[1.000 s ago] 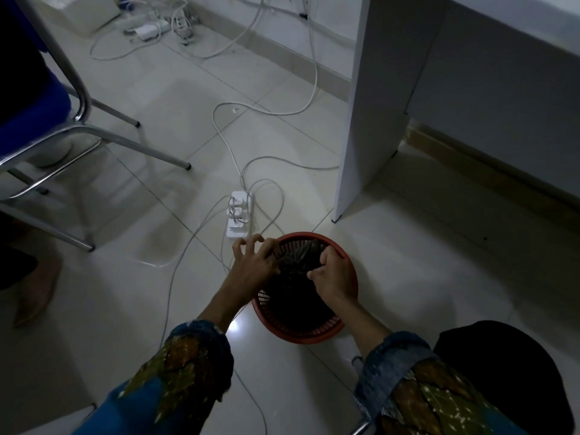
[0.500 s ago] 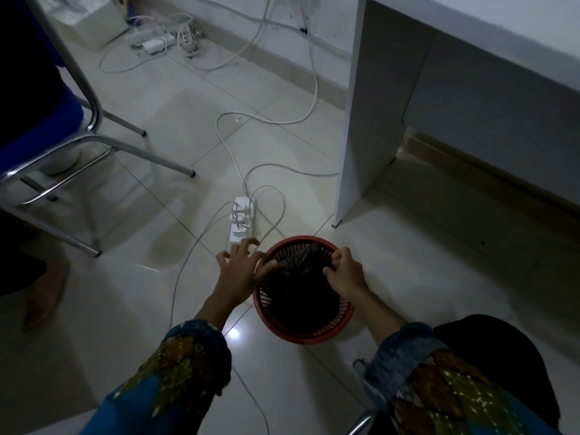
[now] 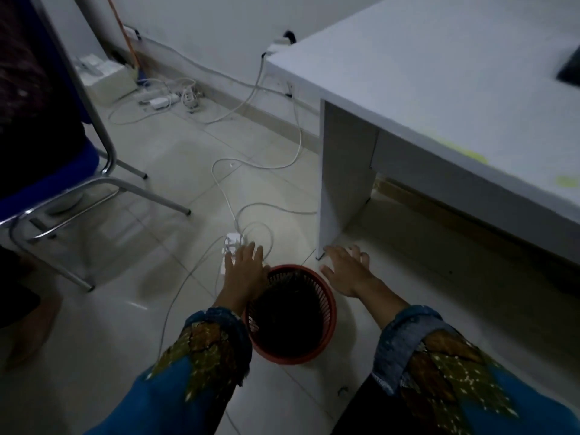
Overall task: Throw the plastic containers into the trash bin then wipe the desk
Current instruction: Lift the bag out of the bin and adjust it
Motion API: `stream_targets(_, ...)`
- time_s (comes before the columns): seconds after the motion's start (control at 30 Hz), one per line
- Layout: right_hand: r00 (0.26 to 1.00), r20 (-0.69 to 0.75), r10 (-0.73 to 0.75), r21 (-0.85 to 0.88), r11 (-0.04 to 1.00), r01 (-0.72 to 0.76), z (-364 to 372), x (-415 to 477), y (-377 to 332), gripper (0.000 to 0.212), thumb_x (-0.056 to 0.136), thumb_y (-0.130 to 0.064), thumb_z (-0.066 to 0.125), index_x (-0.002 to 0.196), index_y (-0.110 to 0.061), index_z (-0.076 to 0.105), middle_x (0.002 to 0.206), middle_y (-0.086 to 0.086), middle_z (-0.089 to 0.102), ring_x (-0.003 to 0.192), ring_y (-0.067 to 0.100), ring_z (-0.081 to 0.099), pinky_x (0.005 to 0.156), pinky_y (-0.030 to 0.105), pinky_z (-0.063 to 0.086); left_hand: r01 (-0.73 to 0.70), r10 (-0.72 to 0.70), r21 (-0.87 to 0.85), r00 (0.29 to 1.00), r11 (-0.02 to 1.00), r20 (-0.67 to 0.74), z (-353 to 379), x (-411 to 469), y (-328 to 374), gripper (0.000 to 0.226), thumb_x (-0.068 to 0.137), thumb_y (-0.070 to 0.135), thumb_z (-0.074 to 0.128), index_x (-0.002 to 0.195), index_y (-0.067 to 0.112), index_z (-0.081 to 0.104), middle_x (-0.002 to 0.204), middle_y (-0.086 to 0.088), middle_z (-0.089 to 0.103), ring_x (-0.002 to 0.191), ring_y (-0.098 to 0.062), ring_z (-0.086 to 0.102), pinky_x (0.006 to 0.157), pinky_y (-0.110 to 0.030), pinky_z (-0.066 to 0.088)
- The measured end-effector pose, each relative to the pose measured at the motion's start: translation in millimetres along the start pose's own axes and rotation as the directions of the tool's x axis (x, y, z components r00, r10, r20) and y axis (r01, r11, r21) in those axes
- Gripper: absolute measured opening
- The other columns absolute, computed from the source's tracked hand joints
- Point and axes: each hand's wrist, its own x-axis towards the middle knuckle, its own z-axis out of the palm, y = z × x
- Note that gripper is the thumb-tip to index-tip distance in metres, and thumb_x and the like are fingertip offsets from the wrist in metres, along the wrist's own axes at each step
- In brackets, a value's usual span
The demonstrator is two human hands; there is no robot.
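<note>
A round red mesh trash bin [image 3: 326,321] stands on the tiled floor between my arms; its inside is dark and I cannot make out what lies in it. My left hand [image 3: 246,271] hovers over the bin's left rim, fingers spread, holding nothing. My right hand [image 3: 346,271] is just right of the bin and above it, also spread and empty. The white desk [image 3: 439,83] fills the upper right, with yellowish smears [image 3: 470,155] near its front edge. No plastic container is visible.
A white power strip [image 3: 233,243] with several cables lies on the floor just beyond my left hand. A blue chair with a chrome frame [image 3: 103,183] stands at the left. More cables and a pale box [image 3: 106,80] sit by the wall. A dark object [image 3: 569,69] lies at the desk's right edge.
Both hands have come out of the bin and spread apart to its sides, now empty. My view has lifted, bringing the desk top into sight.
</note>
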Motion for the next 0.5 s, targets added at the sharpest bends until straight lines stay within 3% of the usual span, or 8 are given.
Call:
stream_targets(0.33,0.985,-0.096,-0.146,-0.134,0.982,0.133,-61,-40,-16,0.055,0.1,-0.042,0.027,0.15,-0.024,0.011,0.158,0.001,0.012,0.144,0.034,0.002,0.117,0.044,0.002,-0.072,0.096,0.149,0.983,0.986,-0.157,-65,-24,49,0.061,0.1,0.037,0.032,0.151,0.013,0.008,0.159,-0.006,0.002,0.147,-0.027,0.003,0.115,-0.053,0.003)
stream_targets(0.4,0.979,-0.113,-0.17,-0.165,0.975,0.15,-69,-49,-17,0.056,0.1,-0.042,0.027,0.151,-0.024,0.01,0.158,0.001,0.013,0.144,0.034,0.003,0.117,0.046,0.002,-0.089,0.135,0.176,0.954,0.98,-0.267,-70,-31,54,0.071,0.087,0.042,0.058,0.145,0.01,0.032,0.154,-0.012,0.027,0.14,-0.033,0.03,0.11,-0.058,0.022)
stream_targets(0.43,0.978,-0.113,-0.178,-0.175,0.972,0.157,-71,-52,-18,0.057,0.1,-0.042,0.028,0.151,-0.025,0.01,0.158,0.001,0.013,0.145,0.033,0.003,0.117,0.046,0.002,-0.092,0.149,0.204,0.946,0.975,-0.288,-71,-33,55,0.076,0.072,0.043,0.074,0.135,0.009,0.049,0.143,-0.014,0.045,0.128,-0.035,0.048,0.1,-0.06,0.036)
stream_targets(0.5,0.975,-0.115,-0.188,-0.183,0.969,0.166,-74,-58,-19,0.057,0.099,-0.044,0.028,0.151,-0.027,0.009,0.158,0.001,0.011,0.145,0.032,0.002,0.117,0.047,0.001,-0.079,0.163,0.241,0.923,0.967,-0.349,-69,-35,56,0.082,0.054,0.043,0.084,0.124,0.01,0.061,0.128,-0.012,0.061,0.11,-0.035,0.062,0.088,-0.059,0.046)
